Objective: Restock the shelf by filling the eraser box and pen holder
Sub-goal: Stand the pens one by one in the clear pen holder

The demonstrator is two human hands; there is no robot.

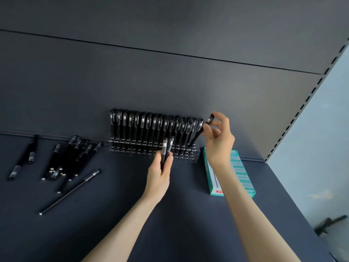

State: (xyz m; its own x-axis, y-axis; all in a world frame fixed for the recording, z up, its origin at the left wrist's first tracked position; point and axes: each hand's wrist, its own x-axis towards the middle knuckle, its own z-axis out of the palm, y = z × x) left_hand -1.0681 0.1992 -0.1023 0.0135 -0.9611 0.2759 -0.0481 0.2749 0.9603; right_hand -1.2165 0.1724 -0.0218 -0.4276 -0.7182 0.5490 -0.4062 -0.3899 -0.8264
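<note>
A clear pen holder (194, 155) stands against the shelf's back wall, its rear rows packed with several upright black pens (151, 125). My right hand (219, 140) pinches one black pen (203, 129) by its cap, tilted, with its lower end in the holder's right end. My left hand (160, 173) grips two black pens (166, 150) upright just in front of the holder's middle. A teal box (239, 173) lies to the right of the holder, partly hidden behind my right forearm.
A loose pile of black pens (73, 157) lies on the dark shelf at the left, with two apart pens (24, 159) further left and a single pen (69, 191) in front. A slotted upright (302, 108) bounds the shelf on the right.
</note>
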